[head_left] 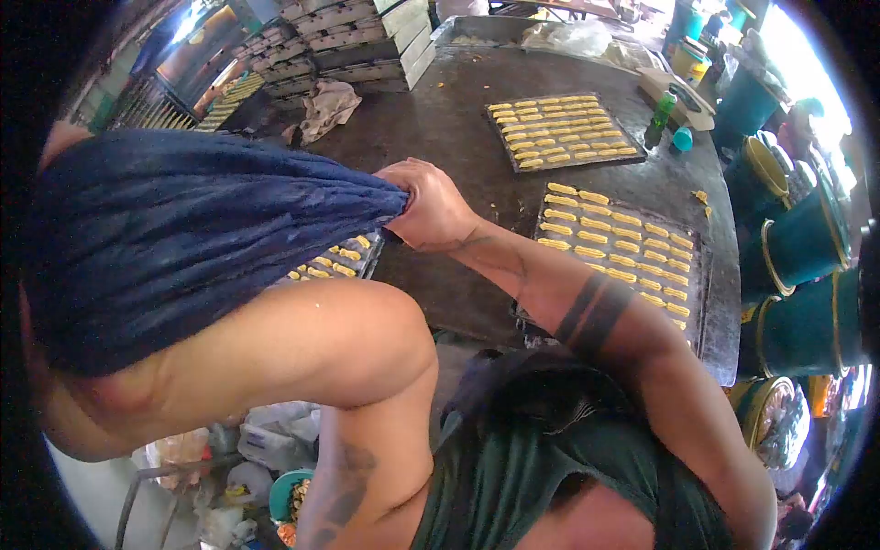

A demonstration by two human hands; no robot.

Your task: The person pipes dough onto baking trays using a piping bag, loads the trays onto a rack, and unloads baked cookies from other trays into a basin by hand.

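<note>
A dark blue cloth (202, 220) is stretched from the left edge toward the middle of the view. My right hand (426, 203) is closed around its gathered end, above the dark table. My left arm is bent under the cloth, its elbow near the middle and its forearm running to the left edge. The fingers of my left hand cannot be made out there, behind the cloth or at the dark rim. A dark green shirt (541, 458) is bunched up on my body.
Trays of piped yellow dough strips lie on the dark table (431, 119): a far tray (536, 116), a near right tray (698, 275) and one partly behind the cloth. Stacked trays (357, 46), a crumpled rag (328, 108), a green bottle (662, 115) and teal buckets (807, 234) stand around.
</note>
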